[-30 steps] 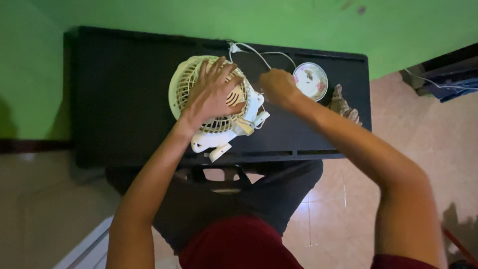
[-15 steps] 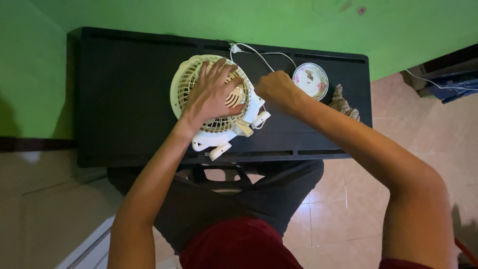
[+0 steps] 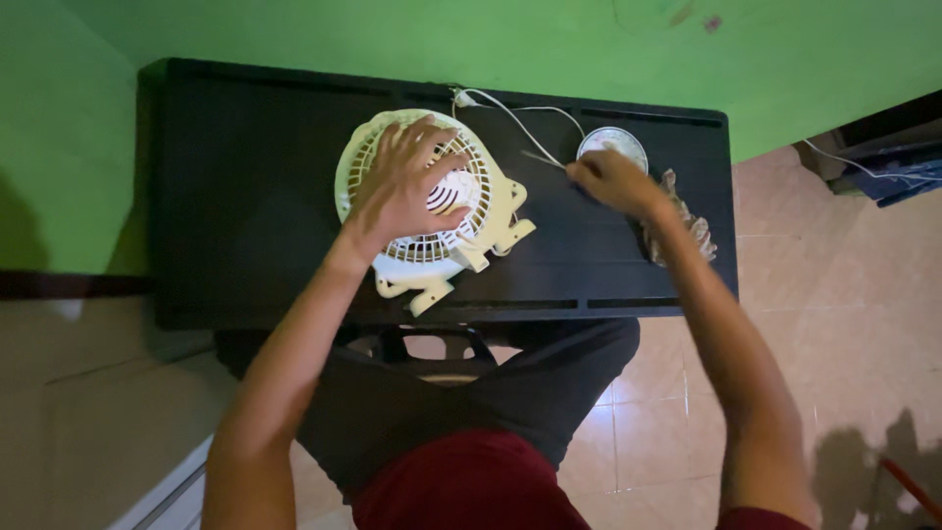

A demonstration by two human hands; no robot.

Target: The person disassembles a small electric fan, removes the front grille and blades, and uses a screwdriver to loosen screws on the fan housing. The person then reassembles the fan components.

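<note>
Fingers: your left hand (image 3: 407,191) lay with its fingers spread flat across the grille of the cream table fan (image 3: 427,201), pressing it down so it could not slide.
Right hand: your right hand (image 3: 610,182) was closed around a thin tool (image 3: 543,159), fingers bunched together, the tip poking out to the left toward the fan.
Fan: it lay face-up on the black table (image 3: 245,196), left of centre, its base bracket hanging toward the near edge.
Cord: a white cord (image 3: 510,110) ran from the fan's far side toward the right.
Dish: a small round dish (image 3: 613,142) sat just beyond your right hand, likely kept close for loose parts.
Rag: a crumpled cloth (image 3: 692,231) lay near the table's right edge.
</note>
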